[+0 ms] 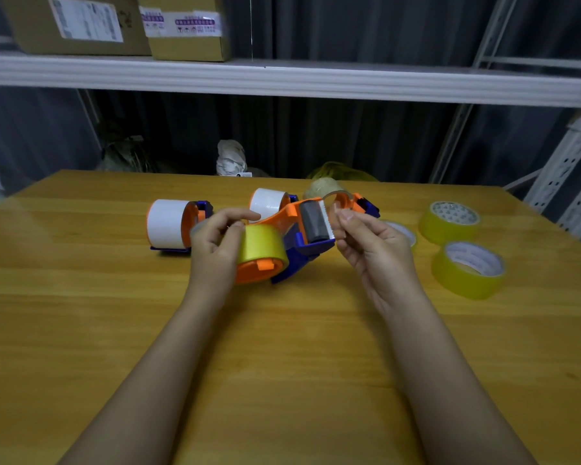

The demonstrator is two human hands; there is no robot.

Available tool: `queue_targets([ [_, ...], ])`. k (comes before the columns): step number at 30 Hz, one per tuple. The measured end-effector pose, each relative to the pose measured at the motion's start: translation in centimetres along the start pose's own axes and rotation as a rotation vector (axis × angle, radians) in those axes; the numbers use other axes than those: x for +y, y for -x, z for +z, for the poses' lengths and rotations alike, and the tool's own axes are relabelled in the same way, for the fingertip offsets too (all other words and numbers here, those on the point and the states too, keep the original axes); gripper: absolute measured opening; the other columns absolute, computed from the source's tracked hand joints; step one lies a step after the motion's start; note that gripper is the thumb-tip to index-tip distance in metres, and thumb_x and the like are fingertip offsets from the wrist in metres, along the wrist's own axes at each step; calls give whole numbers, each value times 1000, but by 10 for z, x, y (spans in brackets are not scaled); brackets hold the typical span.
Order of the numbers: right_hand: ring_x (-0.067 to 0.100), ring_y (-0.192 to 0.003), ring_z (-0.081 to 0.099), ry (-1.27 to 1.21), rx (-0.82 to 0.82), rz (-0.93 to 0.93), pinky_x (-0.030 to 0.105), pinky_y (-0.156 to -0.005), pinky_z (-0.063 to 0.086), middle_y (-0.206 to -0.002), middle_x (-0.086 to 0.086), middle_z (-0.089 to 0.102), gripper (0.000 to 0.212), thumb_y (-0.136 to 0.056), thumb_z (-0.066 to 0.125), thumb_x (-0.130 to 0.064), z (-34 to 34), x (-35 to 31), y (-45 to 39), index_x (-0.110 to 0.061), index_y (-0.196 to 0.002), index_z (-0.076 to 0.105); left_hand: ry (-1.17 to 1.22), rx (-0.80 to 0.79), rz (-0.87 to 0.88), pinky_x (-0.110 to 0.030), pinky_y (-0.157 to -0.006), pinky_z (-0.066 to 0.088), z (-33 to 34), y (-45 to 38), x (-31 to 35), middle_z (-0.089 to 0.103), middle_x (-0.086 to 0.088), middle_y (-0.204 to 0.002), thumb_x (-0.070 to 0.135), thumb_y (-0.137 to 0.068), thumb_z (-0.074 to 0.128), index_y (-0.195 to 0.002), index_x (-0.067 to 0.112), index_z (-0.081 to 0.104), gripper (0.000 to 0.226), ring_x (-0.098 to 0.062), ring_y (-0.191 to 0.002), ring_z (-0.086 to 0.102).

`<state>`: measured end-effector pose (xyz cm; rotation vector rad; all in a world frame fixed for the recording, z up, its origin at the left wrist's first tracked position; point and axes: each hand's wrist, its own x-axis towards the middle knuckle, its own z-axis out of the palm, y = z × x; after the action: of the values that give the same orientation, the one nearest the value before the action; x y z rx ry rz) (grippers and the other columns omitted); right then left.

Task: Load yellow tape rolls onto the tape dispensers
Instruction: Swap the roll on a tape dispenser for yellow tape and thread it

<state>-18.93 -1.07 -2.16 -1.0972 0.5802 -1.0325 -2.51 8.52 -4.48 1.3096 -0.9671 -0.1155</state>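
Observation:
An orange and blue tape dispenser [296, 243] is held above the middle of the wooden table [282, 364], with a yellow tape roll [262, 246] sitting on its hub. My left hand [215, 243] grips the yellow roll's left side, fingers curled over its top. My right hand [363, 236] pinches the clear tape end by the black roller [314, 223] and serrated blade. Two loose yellow rolls [448, 221] [468, 268] lie flat at the right. A third one [405, 233] shows partly behind my right hand.
Two dispensers with white rolls [171, 224] [270, 201] and one with a clear roll [346, 196] stand behind my hands. A white metal shelf [282, 78] overhead carries cardboard boxes [188, 28]. A shelf upright [564, 176] rises at the table's right edge.

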Motion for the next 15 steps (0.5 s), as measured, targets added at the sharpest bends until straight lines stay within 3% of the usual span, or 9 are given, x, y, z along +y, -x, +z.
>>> queue_targets([
  [3,6,-72,68,-25,-16,3,15,-65,54,-77,-1,73,9,-89,61,-10,2,-2,2,-9,-91,69,17,-3,-26,-9,-64,43,1,1,-3,61,9,-93,6,-93,45,-87,22,64,25,8,-84,54],
  [10,4,-71,67,46,-3,-1,18,-63,54,-81,-2,70,9,-89,62,-15,3,0,2,-13,-93,70,45,10,-32,-7,-64,41,2,0,0,61,6,-90,18,-84,44,-84,24,63,20,7,-82,54],
  [15,8,-88,62,154,32,3,22,-68,46,-98,-4,71,12,-87,65,-25,-1,2,-1,-21,-95,73,57,11,-41,-9,-66,42,3,-1,-3,61,8,-89,18,-84,44,-84,26,63,20,5,-82,54],
])
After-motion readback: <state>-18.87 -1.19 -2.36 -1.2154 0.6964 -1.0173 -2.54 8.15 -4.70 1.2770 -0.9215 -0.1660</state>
